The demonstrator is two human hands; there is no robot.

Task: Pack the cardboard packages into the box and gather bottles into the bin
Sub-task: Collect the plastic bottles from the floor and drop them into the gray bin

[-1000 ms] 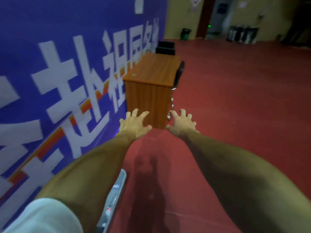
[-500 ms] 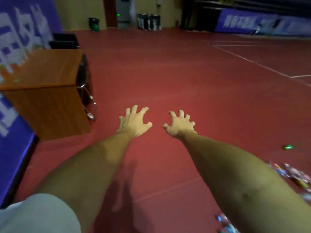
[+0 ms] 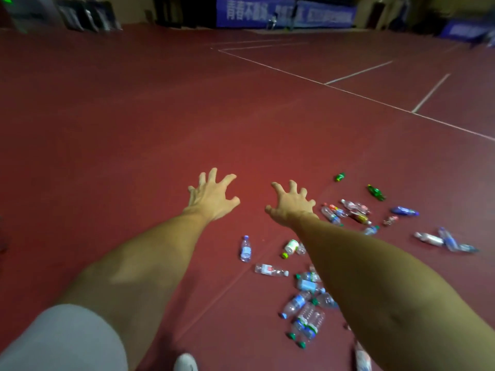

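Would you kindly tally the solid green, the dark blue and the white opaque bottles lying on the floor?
Green bottles: 2
Dark blue bottle: 1
White bottle: 1
Total: 4
The clear bottles are left out: they are too heaped and blurred to count.

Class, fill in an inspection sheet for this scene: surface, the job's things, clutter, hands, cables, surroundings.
Surface: red floor with white court lines.
Job's things: plastic bottles lie scattered on the floor, right of centre; two green bottles lie farther off; no bin, box or cardboard packages in view.
Clutter: nothing seen.
Hands: left hand and right hand reach forward, fingers spread, holding nothing.
Cables: nothing seen.
Surroundings: blue banners along the far wall; white shoe at the bottom edge.
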